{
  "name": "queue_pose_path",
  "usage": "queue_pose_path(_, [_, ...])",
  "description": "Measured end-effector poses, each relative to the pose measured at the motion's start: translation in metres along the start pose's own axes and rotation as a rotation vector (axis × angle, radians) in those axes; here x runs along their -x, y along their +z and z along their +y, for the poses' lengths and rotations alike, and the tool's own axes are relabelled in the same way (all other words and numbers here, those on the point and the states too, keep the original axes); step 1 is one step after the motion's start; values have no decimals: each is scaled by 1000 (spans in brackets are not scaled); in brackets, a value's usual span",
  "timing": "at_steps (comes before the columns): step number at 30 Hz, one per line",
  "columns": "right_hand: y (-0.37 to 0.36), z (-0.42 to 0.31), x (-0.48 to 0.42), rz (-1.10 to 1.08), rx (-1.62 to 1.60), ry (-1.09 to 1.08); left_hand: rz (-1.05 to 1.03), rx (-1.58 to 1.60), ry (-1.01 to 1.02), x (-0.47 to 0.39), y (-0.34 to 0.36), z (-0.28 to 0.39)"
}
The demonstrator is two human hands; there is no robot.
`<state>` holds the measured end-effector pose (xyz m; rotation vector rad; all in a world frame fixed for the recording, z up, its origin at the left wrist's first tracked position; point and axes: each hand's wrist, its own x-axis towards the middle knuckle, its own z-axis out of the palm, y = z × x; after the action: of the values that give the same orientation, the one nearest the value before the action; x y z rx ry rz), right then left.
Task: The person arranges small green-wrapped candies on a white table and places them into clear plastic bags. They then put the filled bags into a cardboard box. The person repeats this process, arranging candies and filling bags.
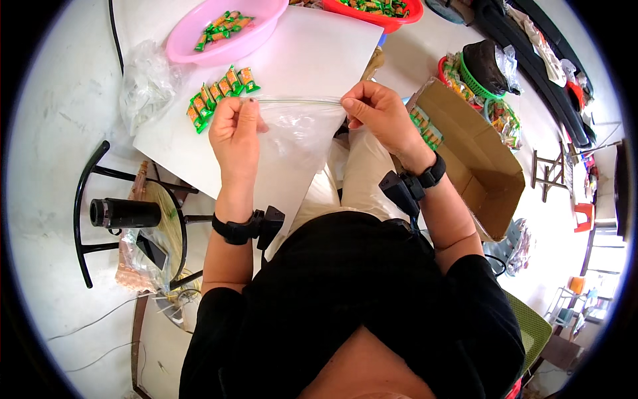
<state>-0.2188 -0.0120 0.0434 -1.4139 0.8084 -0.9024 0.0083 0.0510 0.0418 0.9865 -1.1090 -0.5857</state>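
Observation:
A clear plastic zip bag (pixel 304 127) is stretched between my two hands above the white tabletop (pixel 319 55). My left hand (pixel 237 127) pinches one top corner of it, and my right hand (pixel 376 112) pinches the other. The zip strip runs nearly straight from hand to hand. I can see no contents in the bag. Just beyond my left hand, several small green-and-orange wrapped snack packets (pixel 219 92) lie in a slanting row on the table. More such packets sit in a pink basin (pixel 269 30) at the table's far side.
Crumpled clear bags (pixel 147 82) lie at the table's left edge. A red basin (pixel 369 19) of packets is at the back. On my right stands a cardboard box (pixel 491 164) with packed bags inside. A chair at left holds a black flask (pixel 127 213).

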Motion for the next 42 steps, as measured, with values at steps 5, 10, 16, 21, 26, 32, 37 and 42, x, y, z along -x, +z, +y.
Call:
queue_pose_path(5, [-28,5,1,71,35,-21,116,126,-69,-10,-18,0])
queue_pose_path(10, [-12,-6,-1,-67,24,-27,-194,120,-189,-5,-11,10])
queue_pose_path(16, [12,-13,2,-393,-171,157,-446,21,-291,-7,-1,21])
queue_pose_path(21, [23,-6,5,-457,-263,253,-530,22,-322,-7,4,22])
queue_pose_path(26, [29,-4,9,-456,-289,292,-527,-92,-244,-5,8,18])
queue_pose_path(32, [28,-5,9,-404,-336,307,-544,-171,-202,-6,10,17])
queue_pose_path(37, [27,-4,9,-383,-325,308,-565,-214,-200,-7,10,19])
queue_pose_path(42, [26,0,8,-363,-315,322,-556,-226,-191,-6,12,18])
